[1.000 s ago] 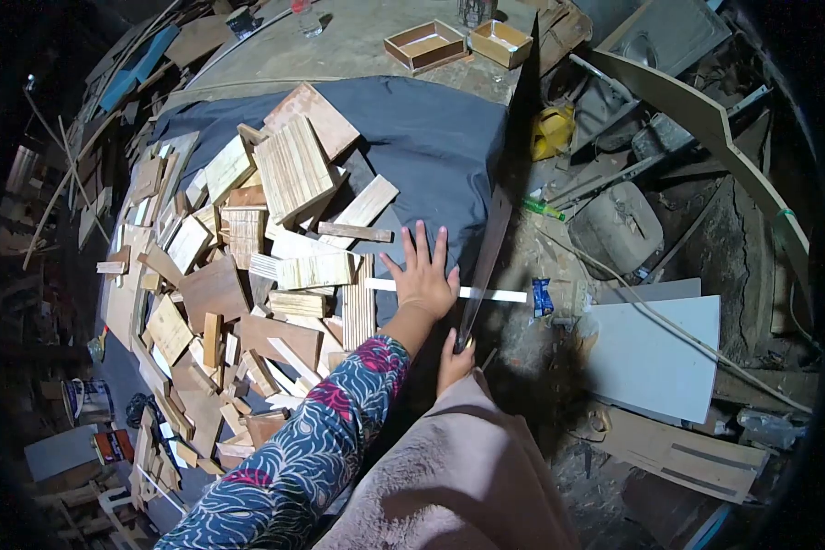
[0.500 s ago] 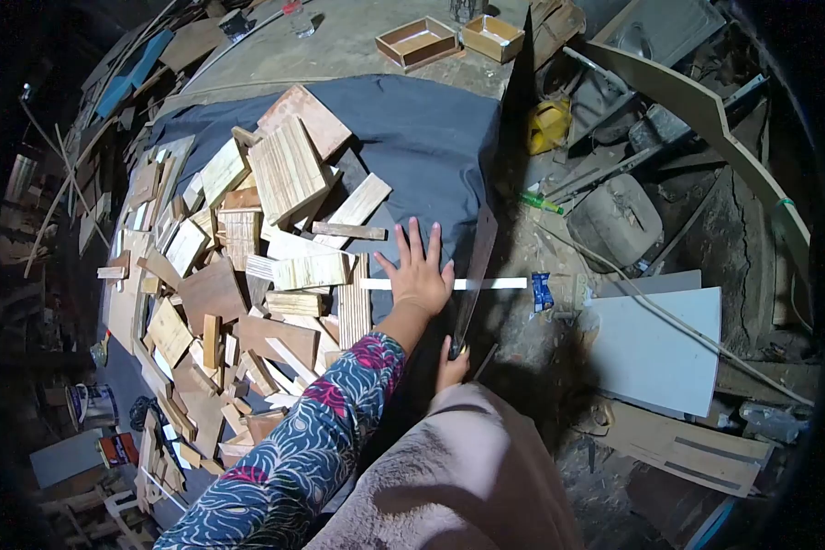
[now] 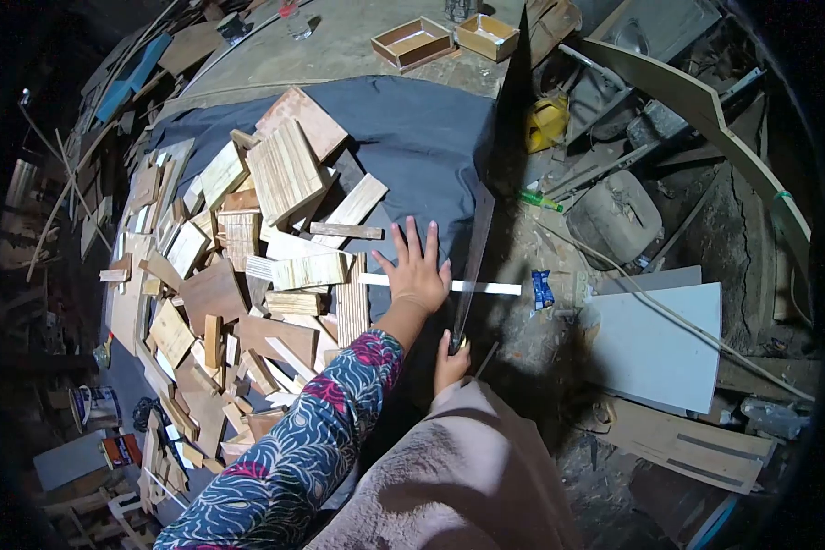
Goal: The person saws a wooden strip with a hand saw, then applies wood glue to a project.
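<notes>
My left hand [image 3: 418, 278] lies flat with fingers spread, pressing a thin white strip of wood [image 3: 497, 289] onto the dark cloth [image 3: 422, 119] at the table's edge. The strip sticks out past that edge to the right. Just right of the hand, a handsaw [image 3: 476, 246] stands across the strip, its blade pointing away from me. My right hand [image 3: 449, 365] is wrapped round the saw's handle, which is mostly hidden by the fingers. How deep the blade sits in the strip cannot be made out.
Many wood offcuts [image 3: 289, 170] are heaped on the cloth left of my hand. Two small wooden boxes [image 3: 412, 42] stand at the table's far end. On the floor to the right are a blue packet [image 3: 542, 290], a white board [image 3: 660, 344], a grey jerrycan [image 3: 614, 218] and a yellow container [image 3: 546, 124].
The saw and my right hand have shifted slightly away from me along the cut line. My left hand stays pressed on the strip.
</notes>
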`<action>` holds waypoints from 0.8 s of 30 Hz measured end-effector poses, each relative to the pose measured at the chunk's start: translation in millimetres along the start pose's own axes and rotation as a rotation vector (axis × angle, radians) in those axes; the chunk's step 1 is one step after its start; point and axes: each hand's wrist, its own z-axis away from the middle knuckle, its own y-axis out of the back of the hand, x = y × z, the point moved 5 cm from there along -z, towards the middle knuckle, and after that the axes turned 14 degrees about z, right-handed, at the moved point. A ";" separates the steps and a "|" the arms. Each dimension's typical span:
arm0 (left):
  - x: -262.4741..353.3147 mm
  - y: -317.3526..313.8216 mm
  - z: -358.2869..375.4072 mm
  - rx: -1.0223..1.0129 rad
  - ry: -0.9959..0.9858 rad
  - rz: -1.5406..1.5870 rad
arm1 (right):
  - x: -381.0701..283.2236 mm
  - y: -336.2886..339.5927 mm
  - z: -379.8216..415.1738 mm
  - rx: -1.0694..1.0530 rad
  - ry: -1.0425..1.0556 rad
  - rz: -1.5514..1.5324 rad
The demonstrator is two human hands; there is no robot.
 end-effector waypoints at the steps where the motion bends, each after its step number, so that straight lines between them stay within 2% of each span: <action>1: 0.1 0.1 -0.7 -0.002 0.005 0.011 | -6.4 0.1 -4.6 0.029 0.032 -0.026; 4: -1.8 -2.2 1.3 -0.021 0.035 0.003 | -19.9 -4.5 -20.9 0.022 0.057 -0.051; 6: -0.8 -1.2 0.1 0.019 0.004 0.011 | -22.0 -2.2 -19.6 0.061 0.003 0.083; 10: 2.0 3.1 -0.7 0.003 -0.005 0.024 | -23.2 -2.3 -18.4 0.083 0.051 -0.061; 14: 1.2 1.4 -0.8 0.012 0.001 0.033 | -33.5 2.0 -28.0 0.097 0.092 -0.041; 15: 1.0 0.6 -0.9 0.020 0.000 0.026 | -31.2 2.4 -25.8 0.122 0.085 0.058; 20: 2.2 2.4 -0.8 -0.006 -0.003 0.044 | -41.6 16.4 -24.3 0.164 0.120 0.091; 24: 1.7 1.5 -0.6 0.003 0.007 0.024 | -58.7 15.3 -32.0 0.179 0.150 -0.017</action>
